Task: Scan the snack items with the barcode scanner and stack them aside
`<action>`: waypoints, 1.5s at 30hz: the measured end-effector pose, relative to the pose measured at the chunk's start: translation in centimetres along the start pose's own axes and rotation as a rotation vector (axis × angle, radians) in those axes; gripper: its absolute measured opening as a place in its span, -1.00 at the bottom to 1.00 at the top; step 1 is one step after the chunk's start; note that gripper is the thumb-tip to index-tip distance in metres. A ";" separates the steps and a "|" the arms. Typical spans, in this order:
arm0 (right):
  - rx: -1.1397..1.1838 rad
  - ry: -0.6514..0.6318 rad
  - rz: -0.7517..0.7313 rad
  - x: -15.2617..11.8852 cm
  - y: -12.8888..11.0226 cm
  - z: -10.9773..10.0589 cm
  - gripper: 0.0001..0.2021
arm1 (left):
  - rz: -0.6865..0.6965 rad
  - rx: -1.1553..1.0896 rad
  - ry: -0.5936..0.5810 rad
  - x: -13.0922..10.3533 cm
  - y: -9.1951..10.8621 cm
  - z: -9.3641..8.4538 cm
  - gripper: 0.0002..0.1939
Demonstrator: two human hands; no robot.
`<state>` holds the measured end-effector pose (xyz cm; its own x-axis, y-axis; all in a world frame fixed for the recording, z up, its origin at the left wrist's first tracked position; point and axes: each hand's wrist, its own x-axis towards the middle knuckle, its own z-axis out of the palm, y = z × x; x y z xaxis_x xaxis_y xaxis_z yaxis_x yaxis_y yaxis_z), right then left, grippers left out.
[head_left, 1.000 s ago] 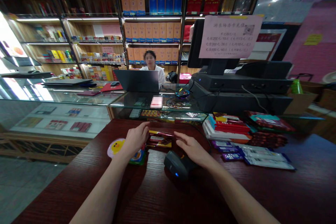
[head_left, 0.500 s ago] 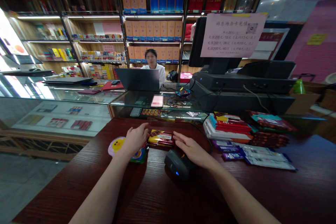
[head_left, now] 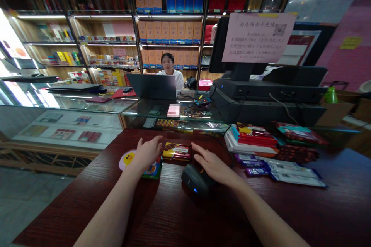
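A yellow and dark-red packet with chocolate pictured on it (head_left: 176,151) lies on the dark wooden table between my hands. My left hand (head_left: 146,155) is open, its fingers stretched toward the packet's left end. Partly hidden under that hand are a round yellow-duck package (head_left: 127,159) and a blue-green snack package (head_left: 153,170). At the packet's right end rest the fingertips of my right hand (head_left: 210,162), open with fingers extended. A black barcode scanner (head_left: 193,179) with a blue light lies just below it; its far part is hidden by that hand.
To the right lie stacked boxes (head_left: 252,141), purple-and-white wrapped bars (head_left: 292,171) and brown bags (head_left: 298,135). Behind the table are a glass counter (head_left: 145,114), a monitor carrying a paper sign (head_left: 257,38), and a person behind a laptop (head_left: 153,86).
The packet has shifted slightly left and its printed top tips more toward me. My left hand has moved a little left; my right hand stays almost where it was.
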<state>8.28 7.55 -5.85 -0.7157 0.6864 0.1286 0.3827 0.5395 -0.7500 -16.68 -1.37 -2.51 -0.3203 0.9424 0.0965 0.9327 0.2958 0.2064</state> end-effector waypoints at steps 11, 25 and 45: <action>-0.507 0.000 0.015 -0.2 -1.0 -0.5 -0.62 | 0.196 0.130 0.107 -0.1 -0.9 1.2 -0.53; -0.541 -0.086 0.026 -0.4 -1.7 -0.2 -0.59 | 0.144 0.181 -0.024 -0.3 -0.3 0.4 -0.65; -0.554 0.057 -0.027 -0.5 -0.6 -1.1 -0.58 | 0.090 0.203 0.054 -0.2 0.4 0.2 -0.57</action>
<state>9.05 7.48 -4.76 -0.7027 0.6859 0.1892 0.6257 0.7223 -0.2946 -16.25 -1.39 -2.68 -0.2379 0.9582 0.1588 0.9703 0.2417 -0.0048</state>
